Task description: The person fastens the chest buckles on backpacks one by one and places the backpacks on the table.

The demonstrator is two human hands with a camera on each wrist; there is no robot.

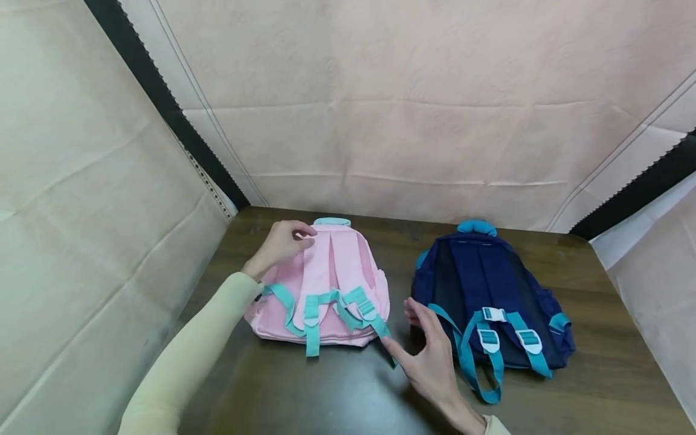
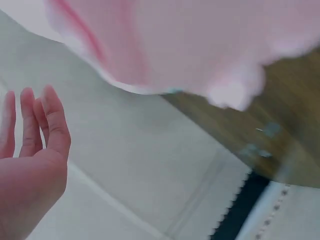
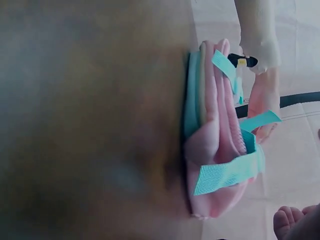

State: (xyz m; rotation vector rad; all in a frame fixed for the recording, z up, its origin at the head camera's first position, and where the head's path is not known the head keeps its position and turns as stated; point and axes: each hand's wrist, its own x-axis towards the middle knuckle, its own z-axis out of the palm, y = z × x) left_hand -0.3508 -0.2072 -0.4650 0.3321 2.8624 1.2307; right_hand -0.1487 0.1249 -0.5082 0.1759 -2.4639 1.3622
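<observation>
A pink backpack [image 1: 333,260] with teal straps lies on the table, its strap side facing up. My left hand [image 1: 281,244] is over its upper left part, fingers loosely bent with a gap between thumb and fingertips. In the left wrist view that left hand [image 2: 37,145] appears beside the blurred pink fabric [image 2: 170,45], holding nothing. My right hand [image 1: 426,356] is by the pack's lower right corner, fingers extended and thumb tip right at the end of a teal strap [image 1: 379,326]. The right wrist view shows the pink backpack [image 3: 215,135] from its bottom edge.
A navy backpack [image 1: 486,278] with blue straps lies to the right, close beside my right hand. One of its strap loops [image 1: 492,396] spreads onto the brown wooden table [image 1: 283,393]. Pale fabric walls [image 1: 413,145] stand behind and at both sides.
</observation>
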